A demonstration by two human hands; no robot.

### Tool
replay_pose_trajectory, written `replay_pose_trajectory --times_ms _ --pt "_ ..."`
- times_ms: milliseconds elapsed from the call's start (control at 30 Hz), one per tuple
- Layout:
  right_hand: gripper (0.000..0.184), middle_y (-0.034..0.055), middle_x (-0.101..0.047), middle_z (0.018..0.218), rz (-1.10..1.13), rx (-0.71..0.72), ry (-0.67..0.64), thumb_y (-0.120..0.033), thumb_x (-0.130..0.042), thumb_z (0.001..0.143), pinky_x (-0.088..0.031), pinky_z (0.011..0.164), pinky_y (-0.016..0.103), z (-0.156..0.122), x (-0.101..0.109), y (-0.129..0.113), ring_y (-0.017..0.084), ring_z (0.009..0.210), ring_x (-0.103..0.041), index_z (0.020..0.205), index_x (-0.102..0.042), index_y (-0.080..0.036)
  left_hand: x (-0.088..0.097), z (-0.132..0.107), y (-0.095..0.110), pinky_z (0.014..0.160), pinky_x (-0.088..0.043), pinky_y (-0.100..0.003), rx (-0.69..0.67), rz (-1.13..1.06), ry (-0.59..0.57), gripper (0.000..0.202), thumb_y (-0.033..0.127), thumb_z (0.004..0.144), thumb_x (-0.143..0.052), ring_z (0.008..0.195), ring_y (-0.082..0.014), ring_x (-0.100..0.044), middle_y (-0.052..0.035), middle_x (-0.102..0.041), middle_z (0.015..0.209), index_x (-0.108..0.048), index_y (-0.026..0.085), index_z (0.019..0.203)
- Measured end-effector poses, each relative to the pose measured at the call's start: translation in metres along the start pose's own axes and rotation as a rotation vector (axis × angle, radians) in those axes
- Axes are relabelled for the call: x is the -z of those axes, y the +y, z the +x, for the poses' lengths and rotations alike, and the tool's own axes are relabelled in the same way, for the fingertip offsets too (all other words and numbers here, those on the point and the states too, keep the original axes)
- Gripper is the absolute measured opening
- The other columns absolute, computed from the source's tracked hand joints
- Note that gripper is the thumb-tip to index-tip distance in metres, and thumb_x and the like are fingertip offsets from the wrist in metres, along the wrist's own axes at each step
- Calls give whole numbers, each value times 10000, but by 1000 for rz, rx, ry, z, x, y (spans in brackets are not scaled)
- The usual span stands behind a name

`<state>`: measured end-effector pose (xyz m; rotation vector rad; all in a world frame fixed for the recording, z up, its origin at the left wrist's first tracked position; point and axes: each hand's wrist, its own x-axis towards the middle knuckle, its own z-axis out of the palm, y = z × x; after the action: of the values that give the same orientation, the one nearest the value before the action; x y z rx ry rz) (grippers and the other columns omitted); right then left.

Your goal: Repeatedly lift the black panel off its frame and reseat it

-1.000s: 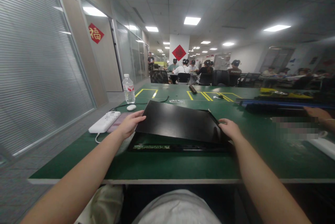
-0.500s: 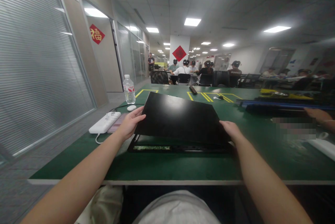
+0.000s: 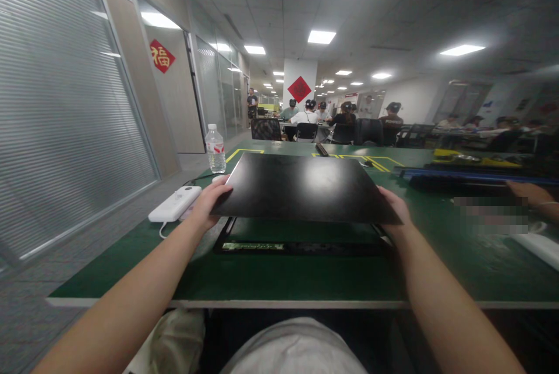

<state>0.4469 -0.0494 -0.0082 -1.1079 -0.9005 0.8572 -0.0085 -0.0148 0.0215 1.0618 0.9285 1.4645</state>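
A flat, glossy black panel (image 3: 301,190), like a screen panel, is held level above the table between my two hands. My left hand (image 3: 210,202) grips its left edge, thumb on top and fingers beneath. On the opposite side my right hand (image 3: 395,205) clasps the right edge, its fingers mostly hidden by the panel. Below the panel, a thin black frame (image 3: 332,247) lies on the green table (image 3: 288,281), with a green circuit strip (image 3: 252,246) along its near side. The panel covers the far part of the frame.
A water bottle (image 3: 215,150) and a white power strip (image 3: 174,204) stand at the left. A remote-like black bar (image 3: 322,150) lies beyond the panel. Another person's hand (image 3: 526,192) is at the right, near long dark-blue strips (image 3: 463,176). Several people sit farther back.
The panel has levelled out, its right side rising and its near edge lifting off the frame. Both hands moved with it, and more green table shows inside the frame.
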Motion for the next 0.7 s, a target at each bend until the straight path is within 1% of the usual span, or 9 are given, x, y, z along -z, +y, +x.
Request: replay_pose_trajectory --times_ms 67,133,233,333,433,467,567,633,700 --pt "314 80 -729 788 28 -78 -35 -520 -654 746 -599 838 426 -5 -1 -3 310 916 -720 813 -679 -215 -1 -1 0 587 -471 -234 10 -7 -33 610 233 565 -813 693 -180 -662 -56 -785 910 -751 113 1160" --pt "289 96 -729 794 27 -159 -66 -493 -620 771 -596 840 445 -8 0 -5 321 925 -720 808 -677 -212 -1 -1 0 585 -465 -232 12 -17 -60 538 212 582 -800 684 -171 -655 -58 -783 927 -763 112 1110" --pt "238 112 -722 785 17 -222 -86 -431 -620 749 -591 832 467 -9 1 -7 329 908 -721 802 -680 -207 -2 0 -1 626 -490 -241 12 -51 -59 400 201 630 -788 743 -187 -687 -62 -788 939 -774 120 1022" --pt "211 101 -697 739 -21 -141 -6 -420 -612 721 -591 813 465 -4 4 -5 318 859 -717 764 -657 -219 -2 3 -2 697 -541 -284 126 -44 -61 292 303 735 -762 860 -247 -731 -85 -796 943 -768 136 975" --pt "173 81 -657 697 -39 -44 136 -409 -596 708 -589 810 442 6 13 0 294 817 -702 710 -597 -236 -1 6 -5 788 -569 -331 237 -36 -55 331 423 859 -649 1001 -280 -733 -153 -787 1049 -744 129 978" --pt "167 77 -645 694 -38 -26 173 -406 -588 703 -587 809 438 9 16 3 290 808 -696 702 -576 -239 0 7 -5 825 -568 -337 251 -36 -51 352 437 888 -612 1051 -279 -724 -175 -774 1113 -736 127 997" --pt "198 77 -633 728 -73 34 191 -438 -561 706 -585 789 448 18 23 8 290 800 -680 738 -549 -244 4 8 -7 917 -550 -361 264 -25 -65 407 462 932 -551 1173 -286 -684 -213 -708 1292 -718 124 1086" --pt "215 73 -632 764 -59 73 207 -443 -558 695 -587 778 454 22 25 9 287 799 -669 777 -545 -245 5 8 -7 953 -539 -393 266 -15 -77 443 481 933 -544 1214 -303 -663 -223 -686 1332 -709 124 1138" --pt "217 64 -629 790 5 101 251 -422 -569 679 -590 774 452 24 26 9 276 798 -659 803 -536 -247 6 8 -7 975 -529 -417 267 -8 -80 468 494 926 -547 1232 -313 -652 -225 -688 1329 -705 125 1167"
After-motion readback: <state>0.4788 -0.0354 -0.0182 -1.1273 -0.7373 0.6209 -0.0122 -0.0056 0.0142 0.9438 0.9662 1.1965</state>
